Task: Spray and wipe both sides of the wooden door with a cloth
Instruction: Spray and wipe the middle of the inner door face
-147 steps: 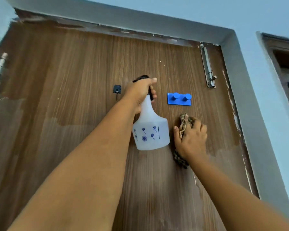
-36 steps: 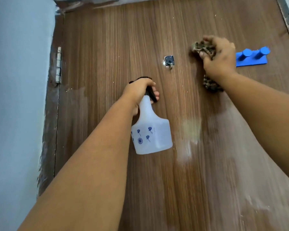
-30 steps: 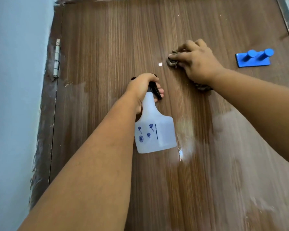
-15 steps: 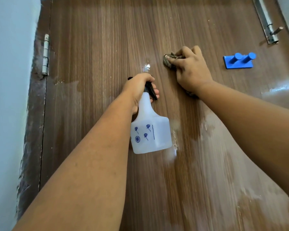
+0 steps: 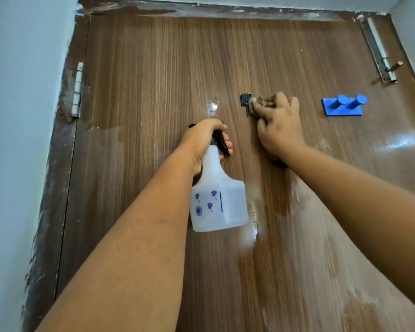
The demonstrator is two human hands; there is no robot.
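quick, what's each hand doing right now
Left hand: holding the spray bottle by its neck.
Right hand: pressing the cloth on the door, fingers curled over it.

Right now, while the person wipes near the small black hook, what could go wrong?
1. The cloth under the right hand touches the small black hook and might snag on it.
2. The left hand holds the spray bottle by its neck only; wet fingers might let it slip.
3. Wet streaks on the door may dry as marks.
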